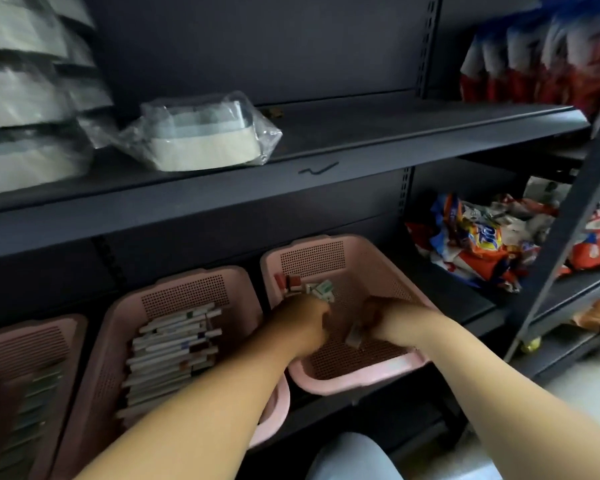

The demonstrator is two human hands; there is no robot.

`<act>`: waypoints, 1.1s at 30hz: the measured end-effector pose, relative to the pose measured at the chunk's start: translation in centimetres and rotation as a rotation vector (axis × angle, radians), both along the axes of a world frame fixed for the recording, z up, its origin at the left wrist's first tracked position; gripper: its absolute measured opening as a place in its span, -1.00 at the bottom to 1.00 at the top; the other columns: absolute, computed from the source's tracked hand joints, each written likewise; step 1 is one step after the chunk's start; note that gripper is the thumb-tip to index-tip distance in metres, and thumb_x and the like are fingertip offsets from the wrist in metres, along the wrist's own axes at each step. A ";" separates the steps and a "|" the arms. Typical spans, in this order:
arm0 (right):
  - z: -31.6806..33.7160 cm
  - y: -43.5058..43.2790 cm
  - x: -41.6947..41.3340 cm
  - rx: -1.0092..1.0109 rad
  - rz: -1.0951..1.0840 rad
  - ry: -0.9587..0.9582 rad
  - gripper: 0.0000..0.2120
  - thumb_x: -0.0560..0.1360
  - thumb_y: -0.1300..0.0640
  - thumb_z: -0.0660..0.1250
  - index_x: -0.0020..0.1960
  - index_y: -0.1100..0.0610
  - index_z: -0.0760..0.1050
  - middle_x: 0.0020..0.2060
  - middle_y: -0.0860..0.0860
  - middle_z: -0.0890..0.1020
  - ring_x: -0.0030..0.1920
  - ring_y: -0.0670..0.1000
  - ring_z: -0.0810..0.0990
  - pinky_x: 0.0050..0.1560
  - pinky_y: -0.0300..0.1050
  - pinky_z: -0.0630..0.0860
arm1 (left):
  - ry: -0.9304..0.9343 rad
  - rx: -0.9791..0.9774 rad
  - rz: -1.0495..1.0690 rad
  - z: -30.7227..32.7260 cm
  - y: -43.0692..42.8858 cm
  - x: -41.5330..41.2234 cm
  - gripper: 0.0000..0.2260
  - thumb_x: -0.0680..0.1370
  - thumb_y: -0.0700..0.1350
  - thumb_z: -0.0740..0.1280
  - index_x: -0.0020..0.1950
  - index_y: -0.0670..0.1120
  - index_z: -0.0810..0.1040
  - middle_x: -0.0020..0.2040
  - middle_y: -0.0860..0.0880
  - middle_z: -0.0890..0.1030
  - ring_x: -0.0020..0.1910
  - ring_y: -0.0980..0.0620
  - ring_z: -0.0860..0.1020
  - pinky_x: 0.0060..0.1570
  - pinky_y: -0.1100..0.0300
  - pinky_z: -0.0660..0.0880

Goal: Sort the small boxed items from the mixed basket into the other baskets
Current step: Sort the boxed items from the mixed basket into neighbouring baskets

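On a dark shelf (326, 174) sit three pink baskets (329, 244), both hands in the rightmost: left hand (305, 315) grip unclear, right hand (383, 318) closed around one small box (354, 337).

Single view, head-worn, wide-angle. Looks forward and down from above the person's forearms toward a dark shelf unit (326, 157), close in. Lens tilted: shelf edges run slanted, higher at right. Strong wide-angle bend at frame edges; left and top corners blurred. Three pink baskets (201, 292) on the low shelf fill the lower centre and left, seen from above and slightly behind. Both hands sit near frame centre, left hand (302, 317), right hand (385, 317). Person's knee enters at bottom edge. Neighbouring rack with bags (482, 244) at right. No second view.
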State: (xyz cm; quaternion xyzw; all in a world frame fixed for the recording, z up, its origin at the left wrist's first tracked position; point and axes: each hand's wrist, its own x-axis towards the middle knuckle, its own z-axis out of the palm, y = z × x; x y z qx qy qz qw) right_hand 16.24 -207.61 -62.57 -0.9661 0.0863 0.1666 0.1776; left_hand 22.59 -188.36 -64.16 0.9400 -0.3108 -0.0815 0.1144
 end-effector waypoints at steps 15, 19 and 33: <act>-4.0 -0.2 2.2 0.034 -0.098 0.049 -0.57 0.37 -0.22 0.44 0.19 -0.17 0.48 0.02 -0.10 0.51 -0.01 0.00 0.47 -0.05 -0.01 0.36 | -0.268 0.380 0.050 -3.2 -2.6 3.6 -0.72 0.63 -0.11 0.36 0.34 -0.10 0.60 0.28 -0.10 0.62 0.25 -0.13 0.60 0.23 0.02 0.57; -4.0 -0.1 2.2 -0.036 -0.036 0.035 -0.72 0.52 -0.15 0.37 0.19 -0.10 0.51 0.05 -0.07 0.58 -0.02 -0.04 0.53 -0.03 -0.07 0.44 | -0.306 0.380 0.037 -3.1 -2.4 3.4 -0.79 0.63 -0.14 0.32 0.25 -0.09 0.63 0.18 -0.09 0.65 0.14 -0.11 0.64 0.07 0.07 0.57; -2.1 0.4 1.3 -0.095 0.043 -0.041 -0.82 0.58 0.02 0.33 0.17 -0.07 0.51 -0.01 -0.10 0.54 -0.03 -0.07 0.53 0.07 -0.09 0.51 | -0.202 0.253 -0.109 -3.0 -2.4 3.4 -0.82 0.54 -0.03 0.41 0.12 0.00 0.66 0.04 -0.05 0.65 0.01 -0.11 0.64 0.00 0.06 0.61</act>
